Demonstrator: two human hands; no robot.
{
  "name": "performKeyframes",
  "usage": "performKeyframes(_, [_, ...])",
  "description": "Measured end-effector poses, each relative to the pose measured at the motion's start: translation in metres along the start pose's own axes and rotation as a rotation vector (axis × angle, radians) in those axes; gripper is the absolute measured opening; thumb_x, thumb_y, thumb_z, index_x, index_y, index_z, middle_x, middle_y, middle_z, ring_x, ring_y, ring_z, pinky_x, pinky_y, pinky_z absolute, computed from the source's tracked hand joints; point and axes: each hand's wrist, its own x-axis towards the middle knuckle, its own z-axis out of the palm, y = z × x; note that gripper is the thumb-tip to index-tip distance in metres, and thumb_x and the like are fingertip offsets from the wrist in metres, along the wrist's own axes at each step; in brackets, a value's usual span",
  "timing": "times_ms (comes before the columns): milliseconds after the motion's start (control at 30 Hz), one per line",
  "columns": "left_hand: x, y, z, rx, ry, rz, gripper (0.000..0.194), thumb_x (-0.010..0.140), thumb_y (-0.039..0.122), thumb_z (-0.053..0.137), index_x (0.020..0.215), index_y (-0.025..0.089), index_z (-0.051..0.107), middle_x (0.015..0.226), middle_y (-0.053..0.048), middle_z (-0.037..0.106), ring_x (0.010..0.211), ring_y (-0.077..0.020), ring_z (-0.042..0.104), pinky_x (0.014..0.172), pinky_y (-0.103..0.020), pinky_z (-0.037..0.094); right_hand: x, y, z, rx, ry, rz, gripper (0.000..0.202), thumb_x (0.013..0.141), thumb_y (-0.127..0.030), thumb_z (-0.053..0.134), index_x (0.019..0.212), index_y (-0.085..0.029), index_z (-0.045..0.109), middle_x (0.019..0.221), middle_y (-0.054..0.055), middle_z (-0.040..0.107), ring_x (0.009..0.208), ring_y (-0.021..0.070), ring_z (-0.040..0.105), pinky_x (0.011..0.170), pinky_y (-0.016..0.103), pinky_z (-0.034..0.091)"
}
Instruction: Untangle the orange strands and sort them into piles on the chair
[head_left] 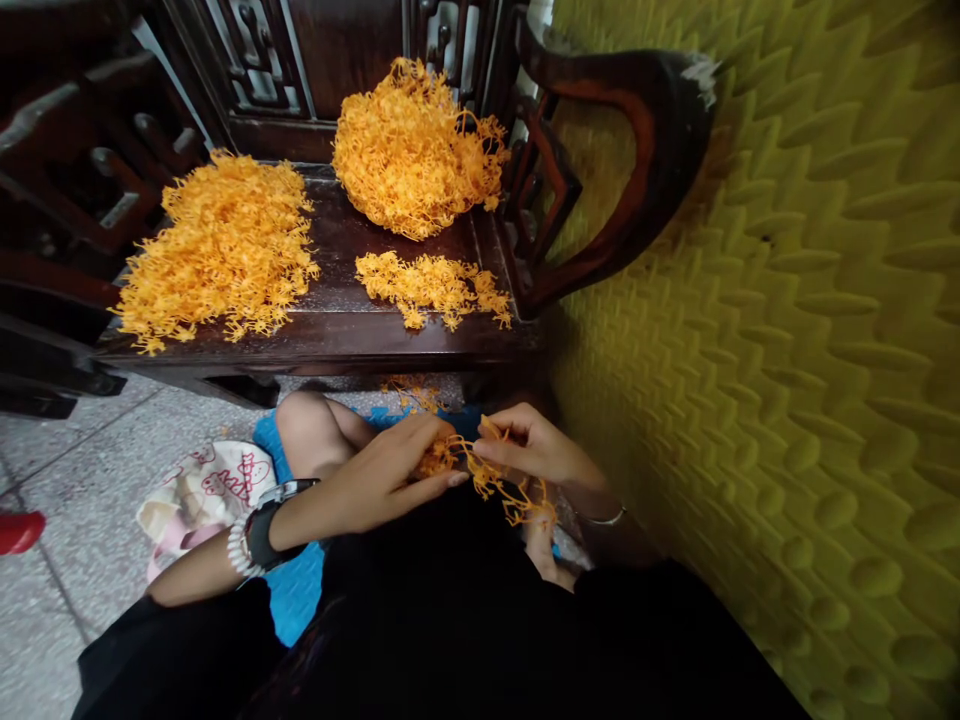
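Observation:
My left hand (390, 470) curls around a clump of small orange plastic pieces (438, 457) above my lap. To its right, the fingers of my right hand (541, 452) pinch a thin branching orange sprig (517, 500), whose lower end dangles below them. The two hands are close together, and the strands run between them. In front, a dark wooden chair seat (334, 235) carries a wide heap of orange pieces (225, 250) on the left. A taller, rounded pile (420, 150) stands at the back, with a small flat group (435, 288) near the front edge.
A textured yellow-green wall (787, 330) rises close on the right, beside the curved chair arm (652, 170). Below me lies a blue mat (296, 590), with some orange bits (416, 390) under the seat edge. On the floor at left are a printed cloth bag (225, 480) and a red object (21, 532).

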Motion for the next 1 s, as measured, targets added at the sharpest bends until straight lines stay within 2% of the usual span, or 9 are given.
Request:
performKeyframes(100, [0.001, 0.001, 0.000, 0.124, 0.040, 0.041, 0.029, 0.094, 0.043, 0.046, 0.108, 0.018, 0.044, 0.105, -0.009, 0.052, 0.096, -0.0206, 0.050, 0.085, -0.037, 0.044, 0.000, 0.001, 0.000, -0.011, -0.021, 0.004, 0.044, 0.079, -0.052, 0.064, 0.059, -0.017, 0.045, 0.052, -0.008, 0.036, 0.046, 0.0052, 0.029, 0.043, 0.021, 0.022])
performKeyframes(200, [0.004, -0.003, 0.009, 0.265, 0.102, 0.044, 0.048, 0.083, 0.062, 0.054, 0.095, 0.017, 0.043, 0.098, -0.010, 0.052, 0.090, -0.0234, 0.050, 0.079, -0.039, 0.046, 0.003, 0.003, 0.009, -0.061, 0.088, -0.018, 0.044, 0.083, -0.052, 0.059, 0.060, -0.017, 0.046, 0.054, -0.006, 0.035, 0.049, 0.0062, 0.029, 0.044, 0.022, 0.022])
performKeyframes(300, [0.007, -0.009, 0.020, 0.445, 0.259, 0.035, 0.068, 0.071, 0.076, 0.056, 0.097, 0.014, 0.044, 0.100, -0.014, 0.054, 0.092, -0.0294, 0.051, 0.081, -0.046, 0.046, 0.008, 0.007, 0.021, -0.168, 0.211, -0.071, 0.044, 0.083, -0.049, 0.058, 0.056, -0.017, 0.043, 0.055, -0.005, 0.034, 0.051, 0.0073, 0.030, 0.047, 0.023, 0.023])
performKeyframes(400, [0.009, -0.011, 0.025, 0.629, 0.394, 0.037, 0.068, 0.076, 0.071, 0.053, 0.106, 0.010, 0.045, 0.105, -0.018, 0.054, 0.100, -0.0341, 0.050, 0.086, -0.048, 0.043, 0.012, 0.010, 0.029, -0.267, 0.261, -0.090, 0.045, 0.085, -0.047, 0.056, 0.054, -0.018, 0.042, 0.052, -0.005, 0.034, 0.050, 0.0076, 0.030, 0.048, 0.024, 0.022])
performKeyframes(500, [0.010, -0.010, 0.022, 0.746, 0.341, 0.089, 0.042, 0.090, 0.052, 0.048, 0.104, 0.012, 0.048, 0.100, -0.015, 0.055, 0.096, -0.0299, 0.051, 0.081, -0.042, 0.044, 0.015, 0.012, 0.032, -0.315, 0.239, -0.081, 0.044, 0.086, -0.044, 0.054, 0.053, -0.018, 0.042, 0.050, -0.005, 0.034, 0.049, 0.0072, 0.029, 0.047, 0.024, 0.020])
performKeyframes(567, [0.010, -0.009, 0.017, 0.796, 0.274, 0.164, 0.033, 0.094, 0.044, 0.044, 0.101, 0.013, 0.051, 0.094, -0.012, 0.055, 0.089, -0.0265, 0.051, 0.076, -0.038, 0.043, 0.016, 0.012, 0.031, -0.307, 0.200, -0.076, 0.043, 0.086, -0.042, 0.054, 0.053, -0.018, 0.041, 0.050, -0.006, 0.032, 0.049, 0.0071, 0.028, 0.048, 0.024, 0.019])
performKeyframes(733, [0.006, -0.011, 0.008, 0.848, 0.172, 0.274, 0.035, 0.097, 0.043, 0.037, 0.094, 0.013, 0.055, 0.082, -0.009, 0.053, 0.079, -0.0239, 0.050, 0.066, -0.034, 0.039, 0.017, 0.011, 0.022, -0.162, 0.087, -0.061, 0.046, 0.086, -0.045, 0.053, 0.052, -0.018, 0.038, 0.051, -0.006, 0.030, 0.049, 0.0067, 0.026, 0.046, 0.023, 0.019])
performKeyframes(867, [0.003, -0.010, 0.008, 0.802, 0.195, 0.225, 0.029, 0.099, 0.031, 0.034, 0.089, 0.014, 0.056, 0.081, -0.009, 0.054, 0.079, -0.0235, 0.051, 0.066, -0.034, 0.040, 0.017, 0.009, 0.019, -0.067, 0.048, -0.038, 0.048, 0.086, -0.049, 0.054, 0.053, -0.018, 0.039, 0.051, -0.007, 0.029, 0.048, 0.0062, 0.024, 0.045, 0.024, 0.017])
performKeyframes(1000, [0.002, -0.007, 0.011, 0.806, 0.239, 0.164, 0.034, 0.093, 0.042, 0.042, 0.099, 0.011, 0.055, 0.096, -0.014, 0.058, 0.090, -0.0281, 0.053, 0.076, -0.040, 0.045, 0.020, 0.007, 0.023, -0.008, 0.101, -0.062, 0.048, 0.085, -0.050, 0.054, 0.053, -0.018, 0.041, 0.052, -0.007, 0.029, 0.049, 0.0064, 0.024, 0.046, 0.025, 0.017])
